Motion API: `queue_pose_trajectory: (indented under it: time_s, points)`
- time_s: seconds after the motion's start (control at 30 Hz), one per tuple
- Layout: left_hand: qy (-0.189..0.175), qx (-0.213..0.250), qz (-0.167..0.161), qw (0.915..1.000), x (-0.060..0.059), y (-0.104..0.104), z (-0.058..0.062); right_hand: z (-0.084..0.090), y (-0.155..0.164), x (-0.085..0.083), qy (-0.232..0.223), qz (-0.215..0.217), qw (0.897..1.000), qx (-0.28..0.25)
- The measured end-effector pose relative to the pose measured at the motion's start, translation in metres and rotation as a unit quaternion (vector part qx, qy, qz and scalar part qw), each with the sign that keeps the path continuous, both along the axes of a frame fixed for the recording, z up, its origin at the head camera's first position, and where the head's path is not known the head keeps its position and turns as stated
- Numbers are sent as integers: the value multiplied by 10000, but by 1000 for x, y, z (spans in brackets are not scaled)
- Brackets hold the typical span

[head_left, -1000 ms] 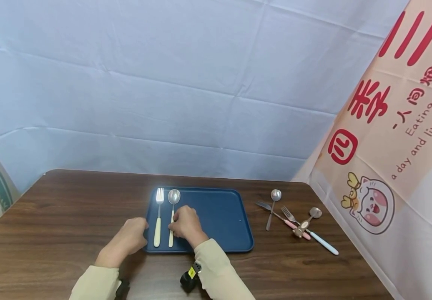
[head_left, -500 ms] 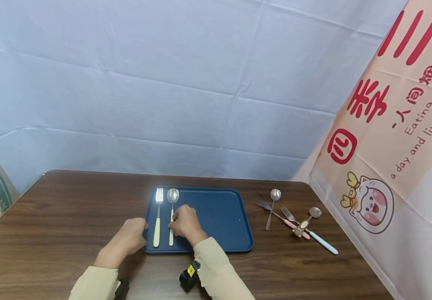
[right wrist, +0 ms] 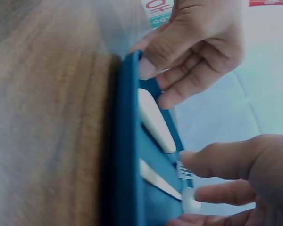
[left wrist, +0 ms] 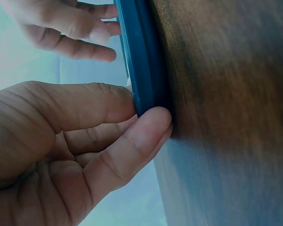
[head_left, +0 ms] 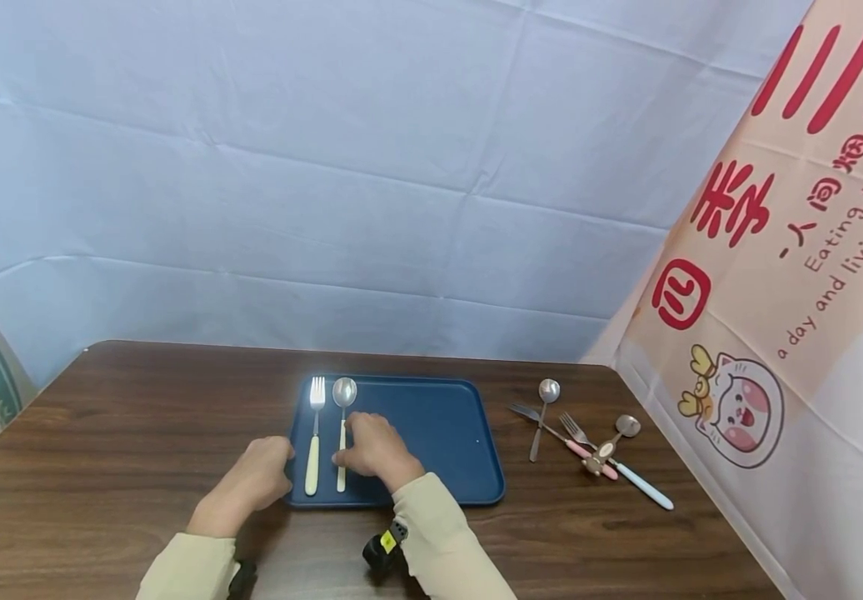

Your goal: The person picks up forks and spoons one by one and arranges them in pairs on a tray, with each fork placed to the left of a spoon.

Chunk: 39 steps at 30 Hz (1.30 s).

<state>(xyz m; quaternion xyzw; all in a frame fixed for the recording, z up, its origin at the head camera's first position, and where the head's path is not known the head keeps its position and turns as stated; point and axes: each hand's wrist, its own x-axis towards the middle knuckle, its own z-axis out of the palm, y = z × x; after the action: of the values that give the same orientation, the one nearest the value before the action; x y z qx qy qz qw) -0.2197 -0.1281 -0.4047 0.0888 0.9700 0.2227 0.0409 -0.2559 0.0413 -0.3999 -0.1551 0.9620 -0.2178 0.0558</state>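
A dark blue tray (head_left: 439, 433) lies on the brown wooden table (head_left: 117, 417). On its left part a cream-handled fork (head_left: 315, 433) and a cream-handled spoon (head_left: 344, 392) lie side by side, heads pointing away. My left hand (head_left: 281, 468) grips the tray's left rim (left wrist: 141, 61), pinching it between thumb and forefinger (left wrist: 146, 127). My right hand (head_left: 345, 457) rests on the tray beside the spoon, its fairly straight fingertips (right wrist: 191, 205) touching the spoon's handle (right wrist: 158, 180). The fork's handle (right wrist: 153, 120) lies untouched between the two hands.
To the right of the tray lie a plain metal spoon (head_left: 544, 412), a pink-handled fork (head_left: 589, 450), another fork (head_left: 525, 410) and a light-blue-handled spoon (head_left: 645, 487). A printed banner (head_left: 776, 317) hangs along the right table edge, a pale cloth behind.
My right hand has flattened and shifted slightly right on the tray, its fingers uncurling at the spoon's handle. The left hand and the tray have stayed put.
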Motion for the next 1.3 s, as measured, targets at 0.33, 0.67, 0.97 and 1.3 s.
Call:
queue_pose_trajectory:
  time_s: [0.33,0.67,0.97,1.3]
  points:
    - [0,-46,-9,10000,0,0,0,17,9,8,380,888,9888,1137]
    - [-18,15,5,10000,0,0,1,21,12,10,600,983,9835,1396]
    - [-97,59,54,9999,0,1,2,20,14,10,637,995,9835,1372]
    - [-135,45,65,9999,1,1,3,18,31,9,717,784,9834,1473]
